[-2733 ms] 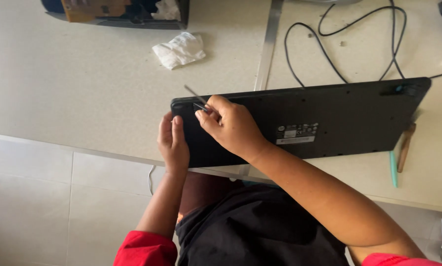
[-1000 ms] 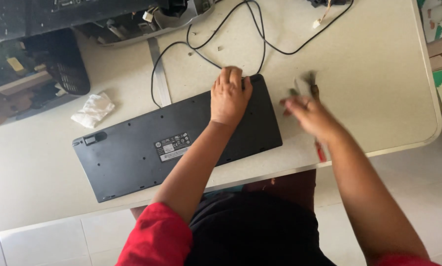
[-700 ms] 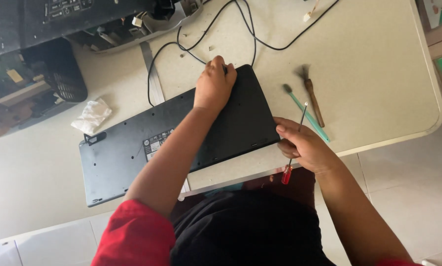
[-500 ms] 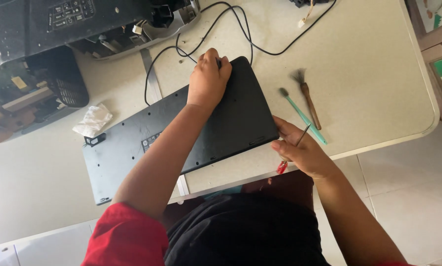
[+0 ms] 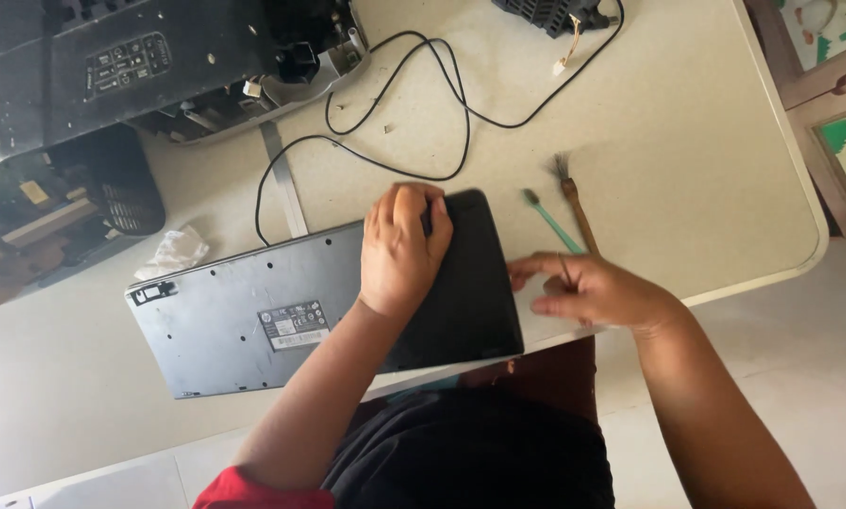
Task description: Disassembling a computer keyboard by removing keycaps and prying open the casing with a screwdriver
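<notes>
A black keyboard (image 5: 244,320) lies upside down on the beige table (image 5: 668,113), its grey underside with a label facing up. My left hand (image 5: 402,250) presses on its right half, fingers curled over the far edge. My right hand (image 5: 597,292) is just off the keyboard's right end, fingers closed on a thin screwdriver (image 5: 564,270); only a bit of the metal shaft shows between the fingers.
A teal toothbrush (image 5: 547,219) and a brown-handled brush (image 5: 574,203) lie beyond my right hand. A black cable (image 5: 442,113) loops behind the keyboard. A dismantled black device (image 5: 159,66) fills the far left, a crumpled tissue (image 5: 173,253) beside it. The table's edge (image 5: 810,254) curves at right.
The view swung and the keyboard turned. My left hand kept hold of its far edge. My right hand picked up the screwdriver and moved up beside the keyboard's right end.
</notes>
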